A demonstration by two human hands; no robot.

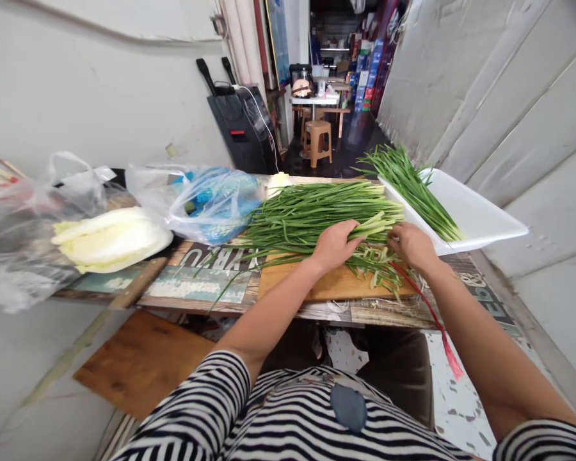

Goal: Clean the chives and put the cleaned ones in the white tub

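Note:
A large pile of garlic chives (326, 205) lies across a wooden cutting board (331, 286), pale stem ends to the right. My left hand (336, 245) is closed on a small bunch of the chives near those ends. Just right of it, my right hand (413, 244) pinches its fingers together at the stem tips; what is between them is hidden. Withered trimmings (379, 269) lie on the board below both hands. A red string (429, 307) runs from the board over the table edge. More chives lie in a white plastic tray (484, 208) on the right.
On the left are a napa cabbage (115, 238), a wooden handle (139, 283) at the table edge, and clear plastic bags (14, 243). A bag with blue contents (216, 205) sits beside the chives. Walls flank the table (206, 285); a stool (317, 142) stands beyond.

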